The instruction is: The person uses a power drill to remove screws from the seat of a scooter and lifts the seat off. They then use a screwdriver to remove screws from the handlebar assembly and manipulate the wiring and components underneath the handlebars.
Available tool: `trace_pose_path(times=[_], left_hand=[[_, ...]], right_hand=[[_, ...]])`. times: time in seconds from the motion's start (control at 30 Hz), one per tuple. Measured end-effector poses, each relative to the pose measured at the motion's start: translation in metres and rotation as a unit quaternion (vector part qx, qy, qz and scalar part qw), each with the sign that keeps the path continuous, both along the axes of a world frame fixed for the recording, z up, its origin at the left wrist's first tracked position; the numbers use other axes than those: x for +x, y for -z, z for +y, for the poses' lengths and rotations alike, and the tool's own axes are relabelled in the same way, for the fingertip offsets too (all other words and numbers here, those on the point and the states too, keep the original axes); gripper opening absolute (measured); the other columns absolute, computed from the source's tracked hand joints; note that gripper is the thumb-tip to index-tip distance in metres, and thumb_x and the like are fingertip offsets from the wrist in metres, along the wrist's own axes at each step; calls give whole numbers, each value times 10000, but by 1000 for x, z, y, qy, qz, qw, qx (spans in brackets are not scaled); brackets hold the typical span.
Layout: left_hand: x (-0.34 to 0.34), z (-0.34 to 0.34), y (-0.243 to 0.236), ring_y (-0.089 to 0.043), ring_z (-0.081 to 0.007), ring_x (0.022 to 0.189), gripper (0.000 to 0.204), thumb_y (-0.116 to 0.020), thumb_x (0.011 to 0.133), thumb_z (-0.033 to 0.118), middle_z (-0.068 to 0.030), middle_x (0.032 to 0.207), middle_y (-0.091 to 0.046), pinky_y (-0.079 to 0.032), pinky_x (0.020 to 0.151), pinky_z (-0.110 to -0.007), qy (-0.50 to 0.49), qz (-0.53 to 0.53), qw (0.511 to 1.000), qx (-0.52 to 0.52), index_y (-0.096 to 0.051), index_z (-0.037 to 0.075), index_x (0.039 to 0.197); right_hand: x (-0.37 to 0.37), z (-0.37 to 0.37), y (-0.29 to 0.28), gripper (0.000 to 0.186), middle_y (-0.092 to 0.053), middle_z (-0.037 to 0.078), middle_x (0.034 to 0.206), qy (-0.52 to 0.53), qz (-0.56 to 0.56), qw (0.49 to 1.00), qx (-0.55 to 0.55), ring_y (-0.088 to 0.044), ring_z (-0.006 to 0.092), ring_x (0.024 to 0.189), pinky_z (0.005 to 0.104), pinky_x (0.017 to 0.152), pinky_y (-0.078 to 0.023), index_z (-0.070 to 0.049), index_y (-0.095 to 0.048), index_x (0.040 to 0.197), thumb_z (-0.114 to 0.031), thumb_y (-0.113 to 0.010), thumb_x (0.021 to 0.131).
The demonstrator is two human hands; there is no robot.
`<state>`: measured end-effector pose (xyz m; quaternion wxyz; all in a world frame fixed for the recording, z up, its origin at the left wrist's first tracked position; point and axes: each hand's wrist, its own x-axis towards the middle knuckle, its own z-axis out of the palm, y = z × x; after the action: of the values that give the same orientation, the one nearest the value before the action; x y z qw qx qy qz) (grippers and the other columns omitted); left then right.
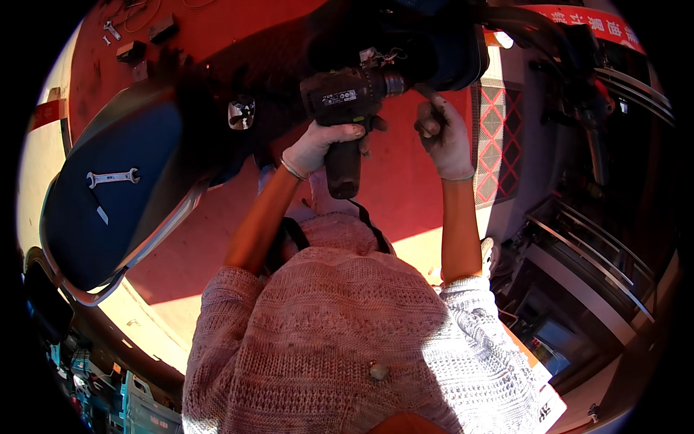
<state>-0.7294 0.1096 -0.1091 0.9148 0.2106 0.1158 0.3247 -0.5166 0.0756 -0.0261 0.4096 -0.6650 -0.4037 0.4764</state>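
Note:
My left hand, in a light work glove, is wrapped around the grip of a black cordless drill. The drill points right, its chuck against a dark blue vehicle part overhead. My right hand, also gloved, is closed around a thin dark rod or bracket just right of the chuck. Both forearms rise from my knitted pink sweater at the bottom of the view.
A dark scooter seat lies at the left with a silver open-end wrench on it. Small tools and black parts sit on the red floor at the upper left. A scooter frame with metal rails stands to the right.

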Motion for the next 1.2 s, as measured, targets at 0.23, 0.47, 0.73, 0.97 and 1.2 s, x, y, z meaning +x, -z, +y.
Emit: trace_pose_path(times=[0.23, 0.47, 0.73, 0.97, 1.2], left_hand=[[16, 0, 9, -627, -164, 713, 418, -624, 800, 122, -184, 1053, -624, -554, 662, -316, -12, -23, 1000, -4, -516, -2, 1184], [10, 1, 8, -631, -181, 715, 429, -636, 802, 110, -199, 1052, -626, -555, 662, -322, -6, -16, 1000, 5, -506, -5, 1194], [10, 2, 7, -628, -185, 711, 428, -655, 792, 91, -194, 1035, -631, -552, 657, -318, -6, -16, 1000, 14, -511, -3, 1184], [13, -1, 14, -624, -176, 716, 431, -654, 789, 90, -179, 1023, -636, -547, 658, -316, -7, -10, 1000, 15, -511, 1, 1185], [13, -3, 7, -620, -161, 696, 459, -649, 798, 136, -174, 1047, -623, -541, 672, -296, -12, -18, 1000, 21, -503, 16, 1217]], right_hand=[[-27, 31, -6, 325, -329, -55, 607, 216, 291, 931, -38, -280, 44, 515, 204, 520, -266, 43, -514, 1169, -185, -399, 967], [5, 20, 24, 267, -527, 18, 842, 120, 275, 954, 5, -479, 100, 702, 246, 632, -416, 30, -560, 1131, -138, -472, 943], [2, 19, 21, 327, -321, -50, 629, 60, 23, 998, 13, -257, 49, 529, 203, 533, -276, 70, -516, 1143, -178, -380, 977], [-3, 20, 17, 327, -313, -52, 630, 84, 51, 995, -11, -259, 50, 527, 193, 525, -277, 70, -505, 1159, -178, -382, 985], [15, 15, 27, 366, -646, 110, 1049, -30, -248, 968, 0, -623, 186, 879, 278, 752, -498, 53, -554, 1138, 81, -559, 773]])
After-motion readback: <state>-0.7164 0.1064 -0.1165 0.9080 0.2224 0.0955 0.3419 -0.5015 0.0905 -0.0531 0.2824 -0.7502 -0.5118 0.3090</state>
